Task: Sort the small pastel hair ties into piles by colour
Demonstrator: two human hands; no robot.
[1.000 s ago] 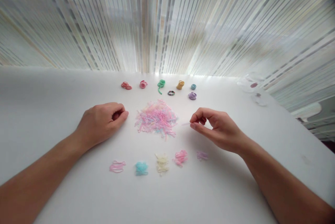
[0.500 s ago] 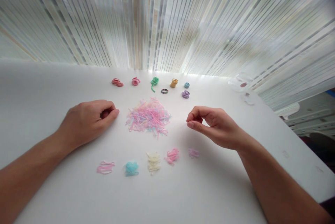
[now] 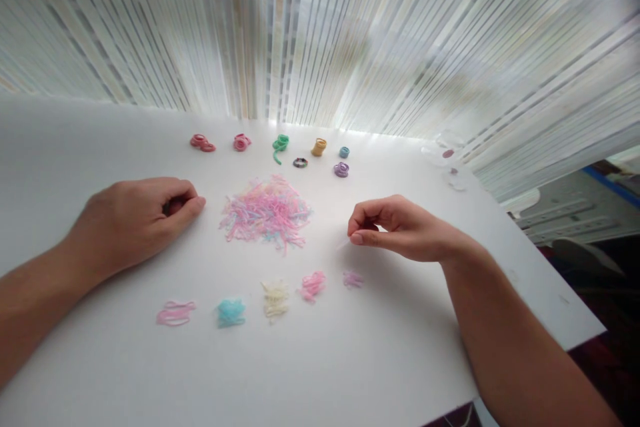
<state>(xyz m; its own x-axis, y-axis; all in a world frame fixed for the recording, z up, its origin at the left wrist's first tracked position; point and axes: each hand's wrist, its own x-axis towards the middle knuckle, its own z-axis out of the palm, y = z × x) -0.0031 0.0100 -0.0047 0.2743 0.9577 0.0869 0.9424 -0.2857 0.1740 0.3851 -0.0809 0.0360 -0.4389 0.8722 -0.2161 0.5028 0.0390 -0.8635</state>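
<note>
A mixed heap of pink, blue and pale strips (image 3: 267, 212) lies mid-table between my hands. My right hand (image 3: 395, 230) hovers to its right, thumb and forefinger pinched on a faint pale strip (image 3: 342, 244). My left hand (image 3: 137, 217) rests closed on the table left of the heap; what it may hold is hidden. Nearer me lie small piles: pink strips (image 3: 175, 313), blue strips (image 3: 231, 313), cream strips (image 3: 275, 301), brighter pink strips (image 3: 313, 286) and lilac strips (image 3: 353, 279), the last just below my right hand.
Along the back of the white table (image 3: 320, 360) sit red (image 3: 202, 142), pink (image 3: 242, 142), green (image 3: 281, 143), yellow (image 3: 319, 147), blue (image 3: 344, 152) and purple coils (image 3: 341, 169), plus a beaded ring (image 3: 301, 162). Clear plastic pieces (image 3: 445, 154) lie at the back right, before striped blinds (image 3: 320, 34).
The view has shifted, so the table items appear further left and slightly higher. A faint strip now shows at my right fingertips. My left hand stays closed beside the heap.
</note>
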